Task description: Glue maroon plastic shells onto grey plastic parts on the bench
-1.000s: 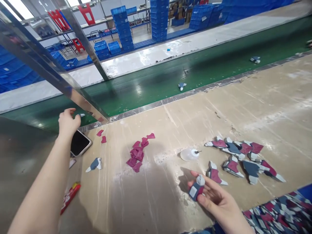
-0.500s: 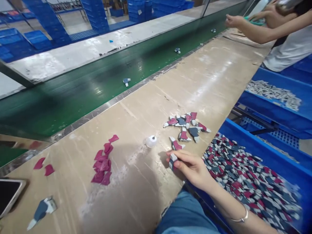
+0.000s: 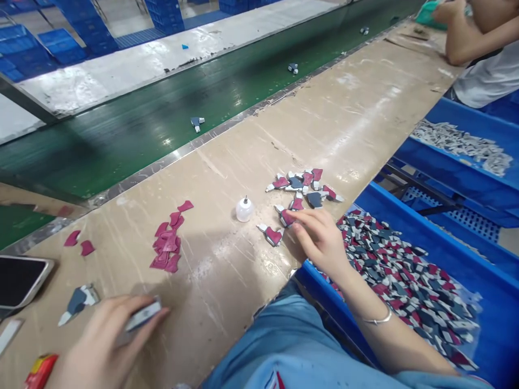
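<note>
My left hand [image 3: 109, 337], partly blurred, is closed around a small grey-and-white piece [image 3: 144, 314] low over the near left of the table. My right hand [image 3: 322, 237] has thumb and index finger apart, fingertips at the edge of a maroon, grey and white piece [image 3: 285, 217]. Just left of it lies a similar piece [image 3: 270, 235], maroon side up. More assembled pieces [image 3: 310, 181] sit in a cluster beyond. A round translucent bottle [image 3: 245, 209] with a thin dark tip stands upright nearby. Loose maroon pieces [image 3: 166, 243] lie heaped left of the bottle.
A phone [image 3: 22, 281], a red-yellow object [image 3: 41, 371] and a grey-white piece [image 3: 78, 303] lie at left. Blue bins [image 3: 377, 197] of pieces stand at right. A green belt [image 3: 141, 119] runs behind the table, carrying several pieces. Another person's arm [image 3: 470, 38] is at far right.
My left hand has come into view holding a piece. The piece my right hand held appears to lie on the table now; that hand has shifted to the cluster. The other person's arm has drawn back.
</note>
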`<state>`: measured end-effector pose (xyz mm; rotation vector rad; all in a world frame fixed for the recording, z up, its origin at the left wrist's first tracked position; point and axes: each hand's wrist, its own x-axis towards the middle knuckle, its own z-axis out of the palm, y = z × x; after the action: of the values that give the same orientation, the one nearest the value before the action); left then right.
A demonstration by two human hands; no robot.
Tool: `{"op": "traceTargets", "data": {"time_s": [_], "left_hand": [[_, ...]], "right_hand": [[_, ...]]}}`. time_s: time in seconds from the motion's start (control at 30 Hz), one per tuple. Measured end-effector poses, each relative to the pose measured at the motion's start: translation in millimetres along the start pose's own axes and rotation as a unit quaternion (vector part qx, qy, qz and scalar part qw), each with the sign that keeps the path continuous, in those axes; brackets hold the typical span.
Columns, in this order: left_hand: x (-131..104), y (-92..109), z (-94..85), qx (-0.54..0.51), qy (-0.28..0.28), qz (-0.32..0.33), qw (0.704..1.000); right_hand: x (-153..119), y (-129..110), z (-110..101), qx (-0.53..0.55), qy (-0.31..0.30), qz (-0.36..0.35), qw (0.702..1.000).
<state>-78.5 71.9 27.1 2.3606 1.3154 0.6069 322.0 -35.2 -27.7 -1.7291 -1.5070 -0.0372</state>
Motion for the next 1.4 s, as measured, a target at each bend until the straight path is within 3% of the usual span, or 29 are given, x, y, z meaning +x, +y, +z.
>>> {"op": "traceTargets", "data": {"time_s": [0.1, 0.2, 0.3, 0.4, 0.5, 0.6, 0.67, 0.77, 0.87, 0.97, 1.03, 1.13, 1.4], "left_hand": [[-11.8, 11.9, 38.2, 0.027, -0.041, 0.072, 0.996], [-18.9, 27.7, 61.9, 0.039, -0.044, 0.113, 0.992], [-23.8, 43.1, 66.3, 0.043, -0.055, 0.114, 0.991], [-25.3, 54.0, 61.1, 0.036, -0.018, 0.087, 0.995], [-21.5, 64.4, 58.6, 0.016, -0.001, 0.106, 0.994], [-16.0, 81.3, 63.4, -0.046, 0.021, 0.107, 0.993], [-15.2, 95.4, 69.6, -0.124, 0.019, 0.074, 0.989], [-20.5, 116.2, 80.1, -0.293, -0.025, -0.020, 0.956], [-27.1, 133.8, 86.2, -0.446, -0.018, -0.180, 0.876], [-26.7, 143.8, 84.6, -0.515, 0.014, -0.290, 0.806], [-23.1, 143.9, 80.8, -0.540, 0.025, -0.281, 0.793], [-18.0, 138.1, 75.0, -0.552, 0.031, -0.231, 0.800], [-15.0, 135.4, 72.9, -0.582, 0.084, -0.201, 0.784]], "right_hand": [[3.9, 10.9, -1.8, -0.049, -0.040, 0.012, 0.998], [4.1, 15.7, -1.1, -0.064, -0.058, 0.012, 0.996], [-1.2, 19.0, -2.4, -0.039, -0.051, 0.024, 0.998], [-10.0, 24.3, -5.3, -0.026, -0.036, 0.021, 0.999], [-16.7, 26.7, -6.7, -0.027, -0.001, 0.028, 0.999], [-17.6, 14.2, -7.8, -0.001, 0.046, 0.062, 0.997], [-17.0, -6.9, -9.1, 0.030, 0.079, 0.066, 0.994], [-17.3, -51.5, -8.8, 0.094, 0.055, -0.001, 0.994], [-18.2, -89.6, -3.2, 0.202, -0.021, -0.139, 0.969], [-16.3, -106.0, 4.6, 0.243, -0.043, -0.165, 0.955], [-13.5, -107.9, 9.7, 0.252, -0.046, -0.162, 0.953], [-10.1, -107.9, 15.3, 0.273, -0.058, -0.155, 0.947], [-14.4, -115.5, 20.9, 0.302, -0.079, -0.144, 0.939]]}}
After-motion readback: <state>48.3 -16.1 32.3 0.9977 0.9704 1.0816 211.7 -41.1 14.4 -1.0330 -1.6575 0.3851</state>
